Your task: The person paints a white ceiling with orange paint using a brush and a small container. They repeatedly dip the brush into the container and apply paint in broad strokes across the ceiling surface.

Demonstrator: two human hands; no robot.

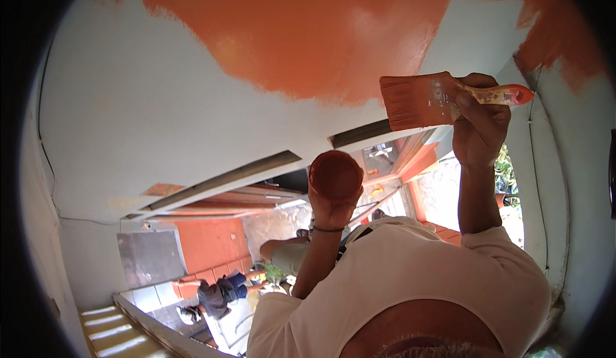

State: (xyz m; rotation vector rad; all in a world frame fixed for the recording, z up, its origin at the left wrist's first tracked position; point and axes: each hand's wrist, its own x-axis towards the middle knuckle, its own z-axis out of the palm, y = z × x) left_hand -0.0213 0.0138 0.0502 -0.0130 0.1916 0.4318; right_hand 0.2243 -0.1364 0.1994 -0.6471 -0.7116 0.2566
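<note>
My right hand [481,127] is raised and closed around the handle of a wide paintbrush [420,100]. Its bristles are coated in orange paint and point left, and the handle has a red end. Lower down and to the left, my left hand [335,215] grips a round paint cup [335,174] from below; the cup's inside is dark orange-red. Ahead, a white wall [141,127] carries a large patch of fresh orange paint [308,37] with a ragged lower edge. The brush is close to that edge; I cannot tell whether it touches the wall.
Dark slots [224,179] run through the wall's lower part. A thin cable [43,127] hangs along the left, another [531,159] at the right. Below left, a person [217,296] in dark clothes is at a distance, near a slatted structure [112,329] and green plants [276,273].
</note>
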